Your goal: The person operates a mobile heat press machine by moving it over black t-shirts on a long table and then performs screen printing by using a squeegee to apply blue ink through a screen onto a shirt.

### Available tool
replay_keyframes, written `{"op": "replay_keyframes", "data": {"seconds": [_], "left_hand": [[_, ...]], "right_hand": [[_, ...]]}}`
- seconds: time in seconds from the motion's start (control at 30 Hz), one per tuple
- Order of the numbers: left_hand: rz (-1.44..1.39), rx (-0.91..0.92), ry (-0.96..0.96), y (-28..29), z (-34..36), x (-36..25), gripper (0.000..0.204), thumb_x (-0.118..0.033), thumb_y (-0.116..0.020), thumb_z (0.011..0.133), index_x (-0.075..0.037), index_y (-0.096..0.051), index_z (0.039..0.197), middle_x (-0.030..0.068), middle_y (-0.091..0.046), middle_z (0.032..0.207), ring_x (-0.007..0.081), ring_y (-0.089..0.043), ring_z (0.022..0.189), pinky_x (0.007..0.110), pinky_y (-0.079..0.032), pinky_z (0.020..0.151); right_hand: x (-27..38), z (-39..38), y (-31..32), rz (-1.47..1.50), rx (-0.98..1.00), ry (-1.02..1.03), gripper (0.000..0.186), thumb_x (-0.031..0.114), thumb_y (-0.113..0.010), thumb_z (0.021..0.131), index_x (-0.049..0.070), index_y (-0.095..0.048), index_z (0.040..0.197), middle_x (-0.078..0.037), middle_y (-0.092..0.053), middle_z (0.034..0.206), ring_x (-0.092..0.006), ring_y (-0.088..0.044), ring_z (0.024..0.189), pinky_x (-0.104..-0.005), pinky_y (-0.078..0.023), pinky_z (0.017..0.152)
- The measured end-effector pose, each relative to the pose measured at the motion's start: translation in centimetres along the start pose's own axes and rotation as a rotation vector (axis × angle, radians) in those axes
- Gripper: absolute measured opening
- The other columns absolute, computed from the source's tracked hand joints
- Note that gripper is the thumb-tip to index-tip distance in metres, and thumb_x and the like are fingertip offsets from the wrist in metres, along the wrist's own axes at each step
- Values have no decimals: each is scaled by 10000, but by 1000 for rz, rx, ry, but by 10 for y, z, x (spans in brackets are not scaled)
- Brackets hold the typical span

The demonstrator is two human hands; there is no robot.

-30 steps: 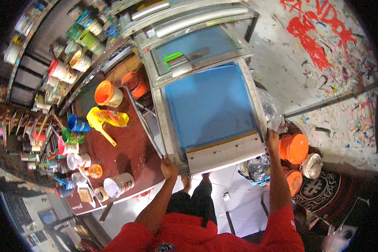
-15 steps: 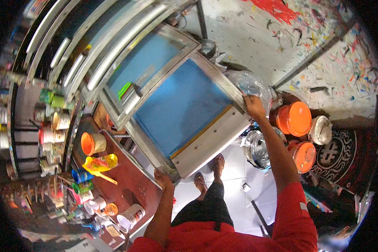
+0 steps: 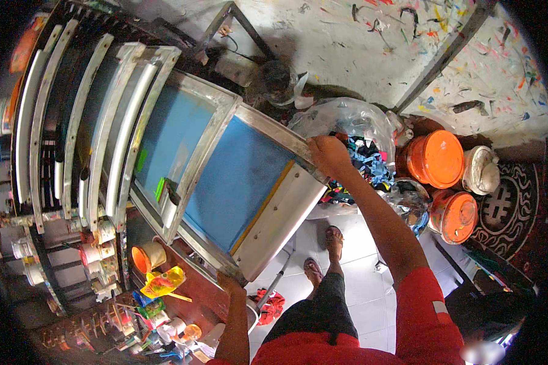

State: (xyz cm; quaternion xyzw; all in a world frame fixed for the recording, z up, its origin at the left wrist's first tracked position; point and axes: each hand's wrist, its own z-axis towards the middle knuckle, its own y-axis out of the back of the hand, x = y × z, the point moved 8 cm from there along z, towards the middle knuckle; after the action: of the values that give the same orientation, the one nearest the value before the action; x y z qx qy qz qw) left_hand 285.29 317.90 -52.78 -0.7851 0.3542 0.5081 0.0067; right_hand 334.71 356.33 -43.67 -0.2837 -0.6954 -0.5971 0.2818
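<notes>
A screen-printing frame [image 3: 240, 176] with blue mesh and a pale, screw-studded board along its near edge is held out in front of me. My right hand [image 3: 330, 158] is closed on its right corner. At its near left corner, my left hand [image 3: 231, 286] grips the rim, the fingers partly hidden. Just left of it, overlapping in the view, stands a second framed screen [image 3: 175, 137], also blue, with a green-edged squeegee-like piece [image 3: 167, 198] by its lower side. Whether the two frames touch I cannot tell.
More metal-framed screens [image 3: 97, 131] stand in a row at upper left. A reddish-brown tabletop [image 3: 195, 286] at lower left carries an orange-lined tub [image 3: 147, 257] and a yellow paint container [image 3: 163, 281]. On the right are orange-lidded buckets [image 3: 441, 159] and a clear bag of cloth scraps [image 3: 365, 152].
Both hands and the held screen frame have shifted left in the view, nearer the row of screens. The bag of scraps shows more fully behind my right hand. Both hands keep their hold.
</notes>
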Motion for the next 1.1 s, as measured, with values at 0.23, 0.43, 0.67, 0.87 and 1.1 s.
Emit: {"op": "replay_keyframes", "data": {"seconds": [0.23, 0.43, 0.67, 0.87, 1.1], "left_hand": [[-33, 87, 2, -10, 8, -22, 556, -469, -332, 1021, -49, -441, 1368, 140, -498, 1332, 310, -508, 1188, 442, -419, 1022], [-147, 184, 27, -12, 30, -36, 547, -459, -333, 1022, -32, -454, 1343, 144, -507, 1305, 314, -510, 1185, 450, -415, 1025], [-68, 157, 17, -29, 49, -72, 545, -460, -391, 995, -39, -462, 1334, 154, -518, 1274, 327, -526, 1135, 465, -428, 989], [37, 183, -84, -38, 43, -104, 501, -462, -402, 994, -47, -508, 1254, 141, -565, 1157, 311, -566, 1045, 456, -462, 929], [-138, 273, 12, -11, 97, -95, 413, -448, -397, 1014, -81, -566, 1094, 61, -600, 938, 235, -596, 830, 391, -505, 758]], "right_hand": [[5, 17, -3, 42, -27, 53, 443, 319, -420, 953, -21, -657, 797, -268, -647, 816, -455, -628, 818, -542, -488, 795], [19, 32, 2, 96, -19, 59, 409, 289, -414, 948, -27, -635, 810, -281, -630, 828, -474, -606, 828, -552, -458, 795], [25, 64, -9, 123, -77, 132, 371, 297, -481, 913, -14, -656, 814, -250, -654, 831, -436, -643, 802, -530, -509, 755], [35, 64, -22, 182, 91, 80, 342, 263, -455, 923, -23, -642, 900, -278, -640, 924, -460, -607, 908, -524, -471, 844], [48, 76, -32, 260, 73, 129, 335, 261, -496, 933, -15, -665, 1021, -281, -645, 971, -453, -613, 934, -483, -484, 853]]}}
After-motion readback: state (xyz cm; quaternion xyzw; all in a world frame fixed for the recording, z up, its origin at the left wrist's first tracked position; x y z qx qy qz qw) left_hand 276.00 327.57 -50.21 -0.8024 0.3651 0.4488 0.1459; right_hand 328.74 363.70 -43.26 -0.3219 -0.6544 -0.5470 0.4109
